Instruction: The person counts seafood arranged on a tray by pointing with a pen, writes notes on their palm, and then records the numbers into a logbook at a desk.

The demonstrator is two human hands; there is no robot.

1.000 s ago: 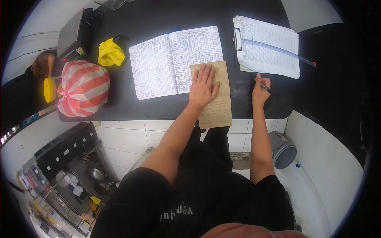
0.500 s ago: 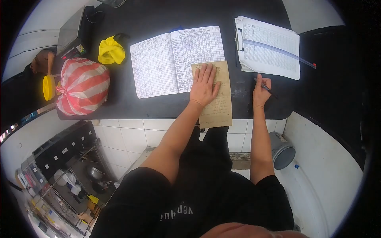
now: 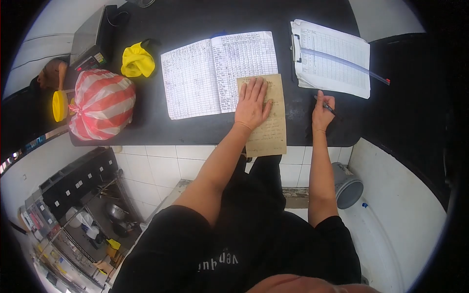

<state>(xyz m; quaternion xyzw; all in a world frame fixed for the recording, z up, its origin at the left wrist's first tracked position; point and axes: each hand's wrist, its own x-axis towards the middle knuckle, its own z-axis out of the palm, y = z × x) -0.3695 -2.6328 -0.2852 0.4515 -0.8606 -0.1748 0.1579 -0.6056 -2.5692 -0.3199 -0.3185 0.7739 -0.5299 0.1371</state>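
My left hand (image 3: 251, 105) lies flat, fingers stretched out, on a tan sheet of paper (image 3: 267, 132) covered in handwriting. That sheet overlaps the lower right of an open ledger notebook (image 3: 190, 80) with densely filled grid pages, and its bottom end sticks out past the table edge. My right hand (image 3: 322, 113) rests on the dark table near its right side, closed around a black pen (image 3: 328, 108). Just above it lies a clipboard (image 3: 296, 49) with printed table sheets (image 3: 337, 75), a clear blue-tinted plastic strip (image 3: 342, 63) across them.
On the black table (image 3: 195, 134) at left are a red-and-white striped plastic bag (image 3: 103, 105), a yellow cloth item (image 3: 138, 61) and a scale (image 3: 90, 39). A yellow lid (image 3: 59, 106) is beside the bag. A grey bucket (image 3: 348, 188) stands below right; a rack (image 3: 80, 234) is lower left.
Both hands keep their places on the paper and the table. The pen's tilt in my right hand has shifted slightly; the whole view has moved by a tiny amount.
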